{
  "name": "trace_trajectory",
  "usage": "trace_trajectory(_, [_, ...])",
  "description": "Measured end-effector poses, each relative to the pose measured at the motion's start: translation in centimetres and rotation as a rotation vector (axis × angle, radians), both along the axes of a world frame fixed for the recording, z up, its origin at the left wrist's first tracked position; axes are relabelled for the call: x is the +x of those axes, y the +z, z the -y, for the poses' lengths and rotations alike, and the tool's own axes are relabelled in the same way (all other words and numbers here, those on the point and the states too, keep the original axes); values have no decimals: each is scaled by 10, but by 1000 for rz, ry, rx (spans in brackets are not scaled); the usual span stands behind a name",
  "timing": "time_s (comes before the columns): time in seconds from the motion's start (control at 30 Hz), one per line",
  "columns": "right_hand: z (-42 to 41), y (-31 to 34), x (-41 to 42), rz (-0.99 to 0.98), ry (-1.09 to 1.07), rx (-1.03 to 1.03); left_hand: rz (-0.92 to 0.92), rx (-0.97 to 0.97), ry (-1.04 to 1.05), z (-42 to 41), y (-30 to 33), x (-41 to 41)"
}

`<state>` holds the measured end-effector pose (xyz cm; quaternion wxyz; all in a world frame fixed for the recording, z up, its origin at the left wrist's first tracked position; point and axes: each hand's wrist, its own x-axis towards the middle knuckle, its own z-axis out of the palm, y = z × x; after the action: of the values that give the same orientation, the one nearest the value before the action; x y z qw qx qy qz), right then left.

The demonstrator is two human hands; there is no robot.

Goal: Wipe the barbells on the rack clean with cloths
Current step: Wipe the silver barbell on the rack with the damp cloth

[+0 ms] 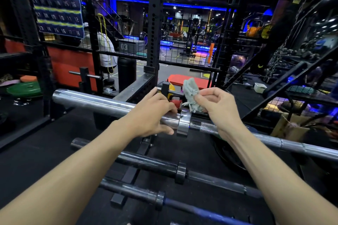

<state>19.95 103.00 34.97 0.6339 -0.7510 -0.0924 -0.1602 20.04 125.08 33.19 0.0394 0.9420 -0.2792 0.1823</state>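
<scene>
**Barbell gripped, cloth held just above it**

The barbell (102, 103), chrome, lies across the top of the rack (144, 144). The left hand (151, 113) curls round its sleeve beside the collar (183, 124), thumb under. The right hand (217, 106) pinches a crumpled grey cloth (192, 95) in its fingertips, just above the collar; whether the cloth touches the metal is unclear. Two darker bars (146, 163) lie on lower rungs. Behind stands a wire fence (192, 33).
</scene>
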Motion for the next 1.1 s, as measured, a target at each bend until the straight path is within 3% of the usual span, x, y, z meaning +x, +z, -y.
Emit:
trace_trajectory(0.17, [-6, -8, 5, 124, 70, -434, -5, 1, -2, -3, -3, 2])
trace_trajectory(0.23, [-7, -9, 7, 151, 52, -491, -33, -32, -13, -4, -3, 0])
trace_trajectory(0.47, [-7, -18, -27, 375, 64, -481, -122, -44, -13, -3, 1, 6])
trace_trajectory(0.67, [-15, -14, -4, 290, -19, -458, -191, -64, -22, -6, 4, 7])
trace_trajectory(0.83, [-11, -21, -33, 371, 48, -458, -201, -62, -19, -5, 3, 10])
trace_trajectory(1.1, [-19, -22, -23, 350, -17, -471, -256, -135, -20, -3, 10, 7])
